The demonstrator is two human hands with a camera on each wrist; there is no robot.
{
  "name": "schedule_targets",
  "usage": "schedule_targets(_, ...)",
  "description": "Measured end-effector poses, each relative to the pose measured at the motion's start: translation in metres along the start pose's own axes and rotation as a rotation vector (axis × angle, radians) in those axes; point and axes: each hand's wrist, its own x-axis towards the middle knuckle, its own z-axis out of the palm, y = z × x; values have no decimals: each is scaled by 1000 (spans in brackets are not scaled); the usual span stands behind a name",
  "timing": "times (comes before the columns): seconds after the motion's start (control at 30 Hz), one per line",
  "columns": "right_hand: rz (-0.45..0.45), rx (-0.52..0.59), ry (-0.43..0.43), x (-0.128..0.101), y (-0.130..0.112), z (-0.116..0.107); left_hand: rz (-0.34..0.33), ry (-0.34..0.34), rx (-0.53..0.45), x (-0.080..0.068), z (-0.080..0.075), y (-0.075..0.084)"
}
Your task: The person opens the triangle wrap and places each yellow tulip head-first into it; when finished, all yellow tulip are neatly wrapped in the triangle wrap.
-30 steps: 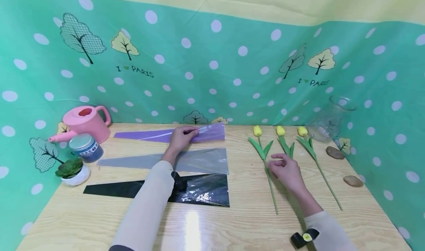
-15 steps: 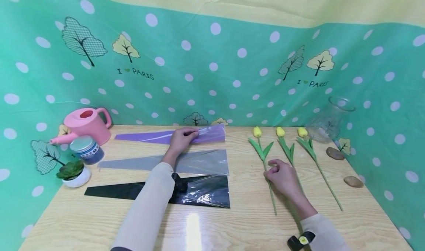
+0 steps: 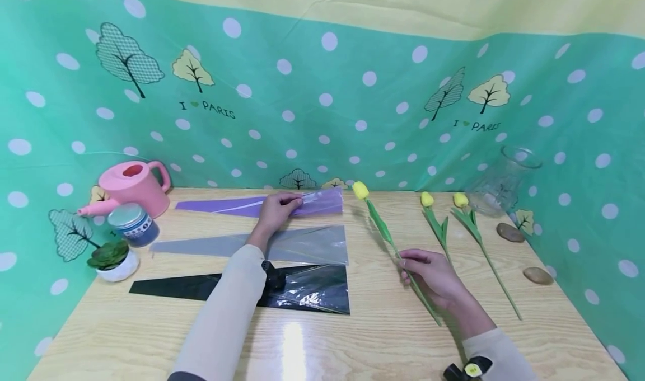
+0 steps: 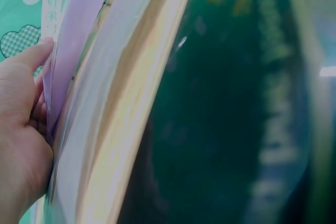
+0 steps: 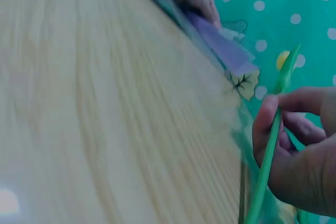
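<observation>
Right hand: the right hand (image 3: 434, 277) has thumb and fingers curled round the green stem of a yellow artificial tulip (image 3: 381, 233), lifted off the light wooden table (image 3: 353, 342); the bloom points away and to the left of the hand.
Left hand: the left hand (image 3: 276, 209) lies on the purple tapered plastic wrapping sleeve (image 3: 322, 202), fingers bent at its wide end; in the left wrist view the fingertips (image 4: 41, 51) seem to pinch its edge, though that view is blurred.
Tulips, counted: three in all; one held, two more yellow tulips (image 3: 437, 222) lying on the table just beyond and right of the right hand.
Sleeves, counted: three; the purple one under the left hand, a grey translucent sleeve (image 3: 302, 244) just nearer than it, and a black sleeve (image 3: 307, 289) nearest, beneath the left forearm.
Right of the right hand: one clear glass vase (image 3: 499, 182) and two brown pebbles (image 3: 510, 233).
Left of the left hand: one pink plastic watering can (image 3: 132, 188), one blue lidded tin (image 3: 132, 224), one small potted succulent (image 3: 112, 259).
Hard to make out: the black sleeve's middle is covered by the sleeve of the arm; the right wrist view is blurred and cuts off the stem's lower end.
</observation>
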Motion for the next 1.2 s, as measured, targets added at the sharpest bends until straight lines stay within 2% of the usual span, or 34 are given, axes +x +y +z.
schedule_targets(0.2, -17, 253, -135, -7, -10, 5, 2, 1, 0, -1, 0, 0)
schedule_targets(0.33, -56, 365, -141, -9, -24, 10, -4, 7, 2, 0, -1, 0)
schedule_targets(0.47, -107, 438, -97, -8, -37, 13, -4, 1, -3, 1, 0, -2)
schedule_targets(0.6, -166, 515, -23, -1, -49, 11, -8, 1, -13, 1, 0, -2)
schedule_targets(0.73, -208, 643, 93, 15, -62, 10, -14, 12, -23, 0, -1, -1)
schedule_targets(1.0, -229, 885, 367, 66, -82, 23, 16, 9, -25, 1, -1, -1)
schedule_targets(1.2, -224, 977, 534, 105, -78, 33, 25, 13, -10, 0, 0, -1)
